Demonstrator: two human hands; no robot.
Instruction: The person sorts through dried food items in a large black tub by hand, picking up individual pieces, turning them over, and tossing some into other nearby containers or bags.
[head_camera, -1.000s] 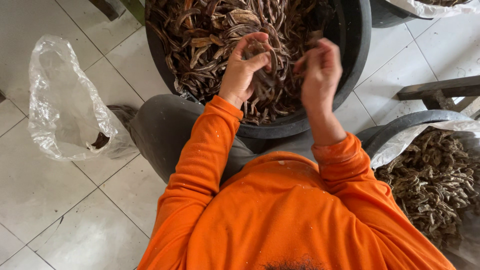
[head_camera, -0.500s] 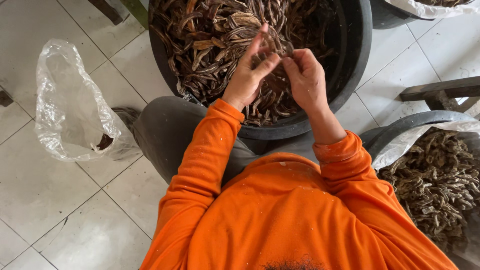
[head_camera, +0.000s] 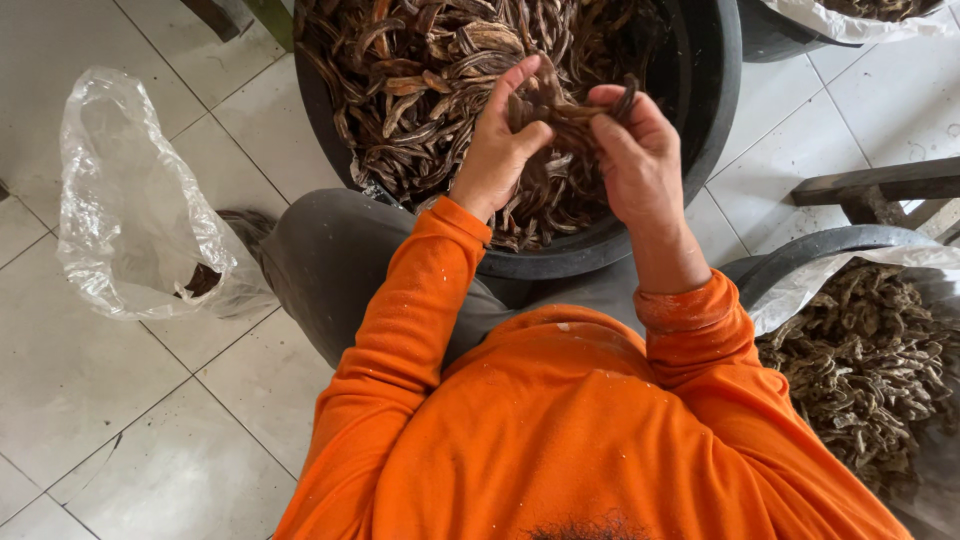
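Both sets of fingers pinch one dark brown, twisted dried pod (head_camera: 563, 108), shrivelled and curled, held between the left hand (head_camera: 497, 150) and the right hand (head_camera: 638, 155) above the big black round tub (head_camera: 715, 90) heaped with similar pods. A crumpled clear plastic bag (head_camera: 130, 200) lies on the pale tiled floor (head_camera: 110, 430), well apart.

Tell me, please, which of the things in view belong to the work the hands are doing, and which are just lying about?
In the work:
left hand and right hand, both gripping one dark pod
black tub of brown pods

Lying about:
clear plastic bag on the floor
lined tub of paler dried pieces
wooden bench edge
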